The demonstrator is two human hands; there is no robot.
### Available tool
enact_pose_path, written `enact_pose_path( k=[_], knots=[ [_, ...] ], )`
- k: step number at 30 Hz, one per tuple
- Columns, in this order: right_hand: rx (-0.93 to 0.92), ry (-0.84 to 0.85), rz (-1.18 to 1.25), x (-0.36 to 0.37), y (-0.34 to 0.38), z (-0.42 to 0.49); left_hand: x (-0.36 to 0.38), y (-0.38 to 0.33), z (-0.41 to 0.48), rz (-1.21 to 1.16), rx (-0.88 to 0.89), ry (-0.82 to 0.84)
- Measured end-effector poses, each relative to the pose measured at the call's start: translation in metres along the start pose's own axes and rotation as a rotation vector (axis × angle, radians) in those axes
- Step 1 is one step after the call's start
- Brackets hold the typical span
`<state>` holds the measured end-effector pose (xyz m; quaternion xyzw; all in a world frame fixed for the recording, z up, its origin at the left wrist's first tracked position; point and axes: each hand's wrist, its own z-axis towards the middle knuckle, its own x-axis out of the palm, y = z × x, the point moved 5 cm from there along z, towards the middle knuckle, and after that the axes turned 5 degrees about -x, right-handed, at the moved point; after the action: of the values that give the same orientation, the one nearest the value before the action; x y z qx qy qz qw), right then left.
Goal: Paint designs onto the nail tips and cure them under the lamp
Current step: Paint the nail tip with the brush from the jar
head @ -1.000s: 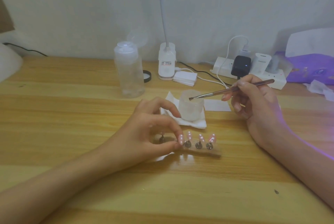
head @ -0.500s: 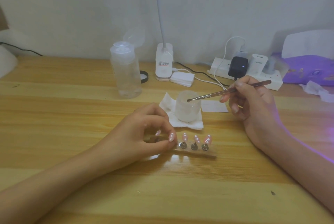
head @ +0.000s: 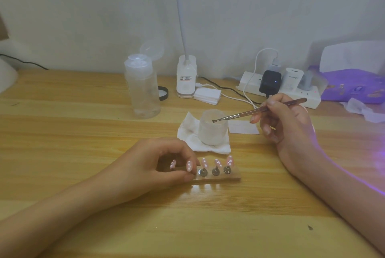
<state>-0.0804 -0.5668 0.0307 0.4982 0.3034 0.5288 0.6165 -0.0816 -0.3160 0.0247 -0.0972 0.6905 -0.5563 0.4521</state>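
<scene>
Several pink nail tips [head: 216, 162] with white dots stand on metal pegs along a clear holder strip [head: 227, 177] at the table's middle. My left hand [head: 154, 166] grips the strip's left end, fingers curled over it and hiding part of it. My right hand [head: 285, 120] pinches a thin metal nail brush [head: 258, 110] like a pen. The brush tip hovers over the mouth of a frosted glass cup [head: 212, 132] that sits on a folded white tissue [head: 187, 132]. The purple-lit curing lamp [head: 354, 83] stands at the far right.
A clear pump bottle [head: 142, 89] with its lid flipped open stands back left. A white desk-lamp base [head: 186, 78], a white pad stack [head: 207, 95], a power strip [head: 279, 87] with plugs and cables line the wall. A white card [head: 242, 127] lies beside the cup.
The view has shifted slightly. My left hand has stayed on the holder's left end, and the brush tip has remained over the cup.
</scene>
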Motion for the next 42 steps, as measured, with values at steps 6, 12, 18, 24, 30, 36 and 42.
enact_pose_path(
  k=[6,12,18,24,30,36,42],
  knots=[
    [-0.008,0.011,-0.022,0.001,0.000,0.000,0.001,0.001,0.001,-0.059,-0.055,0.002],
    [-0.003,0.001,-0.011,0.001,0.000,0.001,0.002,0.001,-0.001,-0.076,-0.056,-0.022],
    [0.000,-0.004,-0.003,0.001,-0.001,0.001,0.002,0.001,0.000,-0.069,-0.051,-0.030],
    [-0.013,-0.001,0.005,0.001,0.001,0.000,0.003,-0.001,0.000,0.011,-0.031,-0.016],
    [-0.012,-0.007,-0.009,0.001,0.001,0.000,0.007,-0.009,0.003,0.066,0.002,-0.031],
    [-0.009,-0.014,-0.006,0.001,0.001,-0.001,0.012,-0.014,0.003,0.110,0.018,-0.042],
    [-0.005,-0.021,-0.011,0.001,0.002,-0.001,0.022,-0.021,0.006,0.185,0.076,-0.138]
  ],
)
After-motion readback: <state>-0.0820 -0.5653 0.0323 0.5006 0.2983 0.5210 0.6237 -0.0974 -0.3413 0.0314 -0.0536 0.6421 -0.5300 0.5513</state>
